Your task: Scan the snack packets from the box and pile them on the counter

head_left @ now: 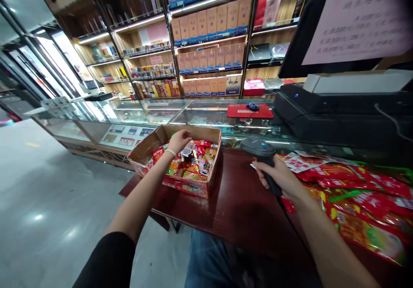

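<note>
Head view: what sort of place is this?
Probably a retail shop, at its checkout: the right hand grips what looks like a handheld barcode scanner, with a glass display case and rows of matching boxes beyond.

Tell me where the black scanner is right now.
In the head view, right of centre, the black scanner is in the right hand, between the cardboard box and the red packets.

The scanner [260, 149] is black with a small blue light [263, 144]. The packets [342, 172] are red with green and yellow patches; the bench [232, 193] is dark reddish brown.
</note>
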`<control>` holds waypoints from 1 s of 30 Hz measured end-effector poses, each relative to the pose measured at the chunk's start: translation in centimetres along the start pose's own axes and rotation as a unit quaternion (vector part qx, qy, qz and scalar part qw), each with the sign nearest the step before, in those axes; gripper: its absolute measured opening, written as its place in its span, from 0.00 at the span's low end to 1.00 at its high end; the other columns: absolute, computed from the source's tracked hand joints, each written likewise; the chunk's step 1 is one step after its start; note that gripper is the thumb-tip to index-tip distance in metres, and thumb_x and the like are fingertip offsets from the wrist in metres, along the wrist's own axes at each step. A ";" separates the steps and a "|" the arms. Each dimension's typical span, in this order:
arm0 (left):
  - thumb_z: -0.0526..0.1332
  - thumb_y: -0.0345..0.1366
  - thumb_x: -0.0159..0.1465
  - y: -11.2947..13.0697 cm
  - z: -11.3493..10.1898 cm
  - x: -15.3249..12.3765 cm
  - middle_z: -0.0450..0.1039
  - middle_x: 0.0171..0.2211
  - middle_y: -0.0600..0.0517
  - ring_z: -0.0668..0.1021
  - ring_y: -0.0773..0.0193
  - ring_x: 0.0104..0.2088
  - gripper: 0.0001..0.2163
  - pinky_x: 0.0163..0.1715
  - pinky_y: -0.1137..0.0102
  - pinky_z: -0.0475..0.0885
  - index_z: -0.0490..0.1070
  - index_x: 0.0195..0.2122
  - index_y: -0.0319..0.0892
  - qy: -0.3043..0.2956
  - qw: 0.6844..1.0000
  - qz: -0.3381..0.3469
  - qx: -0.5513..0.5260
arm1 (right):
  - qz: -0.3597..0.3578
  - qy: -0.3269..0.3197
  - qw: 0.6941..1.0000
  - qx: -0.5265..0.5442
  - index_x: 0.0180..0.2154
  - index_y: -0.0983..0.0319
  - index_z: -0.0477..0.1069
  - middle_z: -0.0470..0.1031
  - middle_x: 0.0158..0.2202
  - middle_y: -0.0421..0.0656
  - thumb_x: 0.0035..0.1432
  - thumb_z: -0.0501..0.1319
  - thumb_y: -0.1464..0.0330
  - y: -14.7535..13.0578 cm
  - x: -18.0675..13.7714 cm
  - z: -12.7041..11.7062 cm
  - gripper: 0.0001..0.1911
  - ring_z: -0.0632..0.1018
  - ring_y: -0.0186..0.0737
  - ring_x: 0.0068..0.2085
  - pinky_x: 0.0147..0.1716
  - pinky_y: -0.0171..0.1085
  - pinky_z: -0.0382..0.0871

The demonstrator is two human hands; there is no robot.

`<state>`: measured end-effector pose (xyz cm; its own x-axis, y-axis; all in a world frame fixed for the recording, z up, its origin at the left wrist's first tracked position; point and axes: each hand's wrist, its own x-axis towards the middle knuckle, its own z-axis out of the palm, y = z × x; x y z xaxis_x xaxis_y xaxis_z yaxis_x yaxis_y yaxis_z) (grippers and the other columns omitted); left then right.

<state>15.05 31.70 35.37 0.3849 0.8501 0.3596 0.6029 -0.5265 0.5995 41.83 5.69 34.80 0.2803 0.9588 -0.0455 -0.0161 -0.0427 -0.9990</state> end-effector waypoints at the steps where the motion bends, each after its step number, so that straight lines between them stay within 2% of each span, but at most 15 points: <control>1: 0.64 0.33 0.58 -1.2 0.1 0.4 0.78 0.39 0.45 0.79 0.58 0.40 0.09 0.44 0.66 0.72 0.74 0.39 0.40 -0.001 0.999 -0.012 0.031 | 0.001 0.000 1.000 0.000 0.34 0.59 0.63 0.66 0.18 0.32 0.50 0.68 0.54 0.2 0.1 0.4 0.20 0.66 0.30 0.14 0.11 0.30 0.59; 4: 0.64 0.35 0.57 -3.5 1.1 1.0 0.77 0.42 0.41 0.78 0.56 0.42 0.11 0.43 0.66 0.70 0.72 0.40 0.38 -0.034 0.994 -0.042 0.098 | 0.006 0.001 1.000 -0.007 0.34 0.59 0.62 0.66 0.18 0.32 0.50 0.68 0.54 0.5 0.4 1.4 0.21 0.66 0.30 0.14 0.11 0.30 0.60; 7: 0.66 0.35 0.54 -4.5 2.3 1.1 0.77 0.44 0.38 0.78 0.53 0.44 0.17 0.43 0.67 0.69 0.70 0.44 0.37 -0.097 0.982 -0.071 0.144 | 0.017 0.001 1.000 -0.015 0.35 0.58 0.63 0.66 0.18 0.32 0.48 0.69 0.54 0.6 0.7 1.8 0.21 0.67 0.31 0.14 0.11 0.31 0.60; 9: 0.68 0.33 0.50 -4.8 2.9 1.1 0.77 0.42 0.37 0.78 0.51 0.42 0.19 0.41 0.67 0.69 0.70 0.44 0.36 -0.123 0.976 -0.085 0.156 | 0.023 0.001 1.000 -0.016 0.33 0.59 0.62 0.66 0.18 0.32 0.49 0.69 0.54 0.7 0.7 1.9 0.21 0.67 0.31 0.14 0.11 0.30 0.60; 12: 0.69 0.32 0.47 -4.7 3.0 0.9 0.77 0.39 0.37 0.79 0.48 0.39 0.16 0.38 0.66 0.68 0.71 0.37 0.37 -0.133 0.975 -0.090 0.152 | 0.024 -0.006 1.000 -0.017 0.34 0.59 0.62 0.66 0.18 0.32 0.50 0.68 0.54 0.9 0.4 1.8 0.20 0.67 0.31 0.14 0.11 0.30 0.61; 14: 0.67 0.36 0.51 -4.3 2.5 0.6 0.77 0.37 0.40 0.78 0.50 0.38 0.11 0.37 0.67 0.68 0.71 0.34 0.39 -0.132 0.977 -0.080 0.144 | 0.024 -0.007 1.000 -0.018 0.35 0.59 0.62 0.67 0.19 0.32 0.52 0.67 0.55 1.1 0.0 1.6 0.19 0.67 0.31 0.15 0.11 0.30 0.61; 16: 0.63 0.42 0.56 -3.4 1.8 0.3 0.77 0.34 0.43 0.78 0.54 0.36 0.10 0.36 0.67 0.67 0.71 0.33 0.39 -0.103 0.987 -0.065 0.108 | 0.017 0.000 1.000 -0.020 0.35 0.59 0.62 0.66 0.19 0.31 0.53 0.67 0.56 1.4 -0.4 1.3 0.18 0.66 0.30 0.14 0.11 0.30 0.60; 19: 0.58 0.45 0.61 -0.7 0.7 -0.3 0.77 0.34 0.45 0.76 0.58 0.34 0.14 0.36 0.68 0.68 0.72 0.36 0.38 -0.009 0.998 -0.050 -0.048 | 0.003 0.017 0.999 -0.027 0.34 0.59 0.62 0.66 0.18 0.31 0.53 0.67 0.56 1.6 -1.0 0.6 0.18 0.66 0.30 0.14 0.12 0.30 0.60; 21: 0.57 0.44 0.61 2.0 0.2 -0.9 0.77 0.36 0.46 0.76 0.59 0.35 0.15 0.37 0.68 0.70 0.72 0.41 0.38 0.029 0.981 -0.042 -0.188 | 0.003 0.028 0.999 -0.031 0.34 0.59 0.61 0.66 0.18 0.32 0.52 0.67 0.55 1.5 -1.4 0.2 0.19 0.67 0.30 0.15 0.12 0.30 0.61; 23: 0.60 0.42 0.58 5.4 0.3 -1.9 0.78 0.39 0.47 0.77 0.59 0.37 0.17 0.37 0.68 0.72 0.72 0.45 0.38 0.014 0.950 -0.025 -0.311 | 0.005 0.041 0.999 -0.029 0.35 0.58 0.61 0.67 0.19 0.31 0.52 0.67 0.54 1.4 -1.7 -0.3 0.20 0.67 0.31 0.15 0.12 0.30 0.61; 25: 0.64 0.41 0.55 9.0 0.8 -3.1 0.78 0.40 0.48 0.77 0.60 0.37 0.19 0.38 0.68 0.72 0.72 0.46 0.38 -0.034 0.916 -0.002 -0.400 | -0.003 0.058 0.998 -0.024 0.36 0.58 0.60 0.66 0.19 0.31 0.51 0.67 0.54 1.2 -2.2 -0.8 0.21 0.67 0.31 0.14 0.12 0.30 0.60; 28: 0.67 0.41 0.53 13.4 2.7 -5.3 0.78 0.38 0.48 0.78 0.62 0.34 0.20 0.36 0.69 0.73 0.72 0.46 0.39 -0.049 0.868 -0.002 -0.493 | -0.012 0.089 0.996 -0.021 0.36 0.57 0.59 0.66 0.18 0.30 0.50 0.67 0.53 0.9 -3.2 -1.6 0.22 0.66 0.31 0.14 0.11 0.30 0.59; 30: 0.68 0.42 0.54 15.4 4.3 -6.7 0.79 0.37 0.47 0.78 0.63 0.33 0.19 0.35 0.70 0.72 0.72 0.44 0.38 -0.045 0.849 -0.020 -0.527 | -0.009 0.113 0.993 -0.021 0.37 0.56 0.58 0.66 0.18 0.29 0.49 0.68 0.52 0.8 -4.2 -2.3 0.23 0.66 0.30 0.14 0.11 0.29 0.59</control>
<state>24.75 17.83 39.10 0.4587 0.8374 0.2972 -0.3244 -0.1535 0.9334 42.81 1.04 34.17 0.4884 0.8723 -0.0232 0.0290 -0.0428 -0.9987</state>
